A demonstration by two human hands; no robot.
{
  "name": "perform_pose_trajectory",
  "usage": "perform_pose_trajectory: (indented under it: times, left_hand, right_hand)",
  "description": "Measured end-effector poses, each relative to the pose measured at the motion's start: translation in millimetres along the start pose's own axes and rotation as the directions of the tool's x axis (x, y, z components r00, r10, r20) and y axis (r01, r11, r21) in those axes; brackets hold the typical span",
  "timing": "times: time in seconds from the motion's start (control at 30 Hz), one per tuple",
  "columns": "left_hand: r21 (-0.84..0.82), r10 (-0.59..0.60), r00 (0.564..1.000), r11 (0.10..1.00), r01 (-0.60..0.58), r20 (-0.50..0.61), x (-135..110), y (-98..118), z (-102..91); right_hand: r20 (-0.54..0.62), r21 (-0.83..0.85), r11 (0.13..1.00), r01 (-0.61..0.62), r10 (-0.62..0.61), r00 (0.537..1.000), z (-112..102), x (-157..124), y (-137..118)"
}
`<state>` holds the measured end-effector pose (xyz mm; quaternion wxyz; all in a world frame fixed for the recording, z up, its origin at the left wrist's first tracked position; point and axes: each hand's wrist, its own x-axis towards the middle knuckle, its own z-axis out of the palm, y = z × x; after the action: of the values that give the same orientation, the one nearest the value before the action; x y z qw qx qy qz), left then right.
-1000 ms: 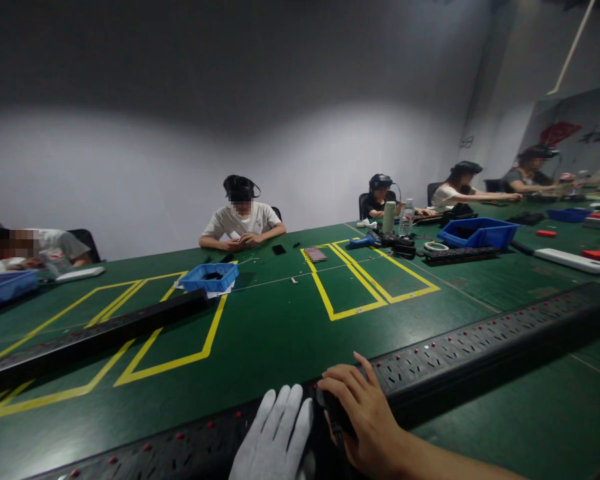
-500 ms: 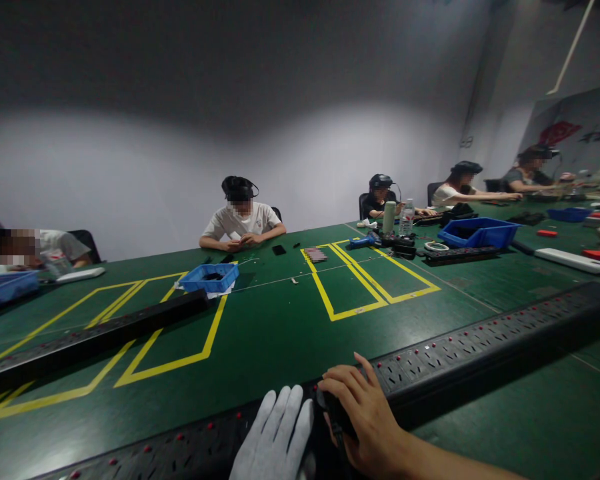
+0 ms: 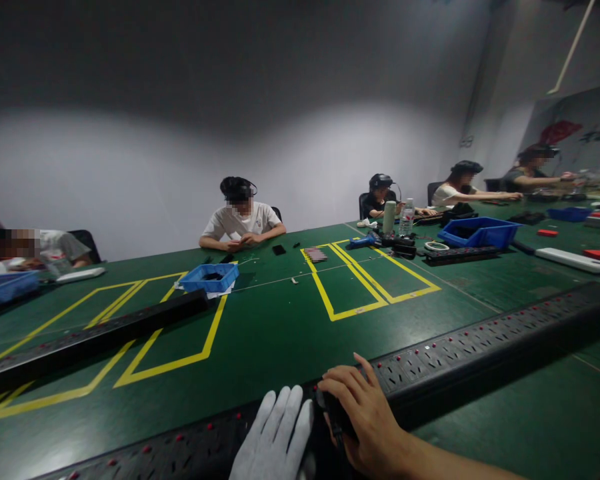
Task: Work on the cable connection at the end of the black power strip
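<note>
While the gloved left hand (image 3: 275,437) lies flat, fingers spread, on the long black power strip (image 3: 480,350) at the near edge of the worktop (image 3: 280,333), the bare right hand (image 3: 367,420) just beside it curls around a small dark part (image 3: 333,410) on that strip.

Green table (image 3: 280,333), yellow tape outlines (image 3: 330,310), long black power strips (image 3: 480,347), blue bins (image 3: 210,277)
</note>
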<state>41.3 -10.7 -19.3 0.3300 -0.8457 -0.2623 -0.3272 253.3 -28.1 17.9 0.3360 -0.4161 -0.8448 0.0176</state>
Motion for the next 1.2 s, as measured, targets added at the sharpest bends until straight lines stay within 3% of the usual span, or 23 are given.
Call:
perform_pose_trajectory:
  times: [0.2,0.8,1.03,1.2]
  left_hand:
    - [-0.036,-0.037,0.999,0.999,0.038,0.013,-0.8,3.0,-0.5]
    - [0.012,-0.002,1.000,1.000,0.002,0.010,0.4,1.8,-0.4]
    - [-0.013,-0.030,0.999,0.999,0.030,-0.031,-1.0,2.5,1.6]
    - [0.029,0.050,0.997,0.998,-0.052,0.053,4.4,-3.0,-7.6]
  right_hand:
    - [0.018,-0.016,1.000,0.012,-0.012,1.000,-0.6,-0.4,-0.1]
    - [0.025,-0.023,1.000,-0.006,0.007,1.000,1.3,-0.9,1.1]
    - [0.031,-0.027,1.000,0.000,0.001,1.000,-0.9,0.1,-0.4]
    - [0.027,-0.013,1.000,-0.004,0.004,1.000,-0.3,0.5,-0.4]
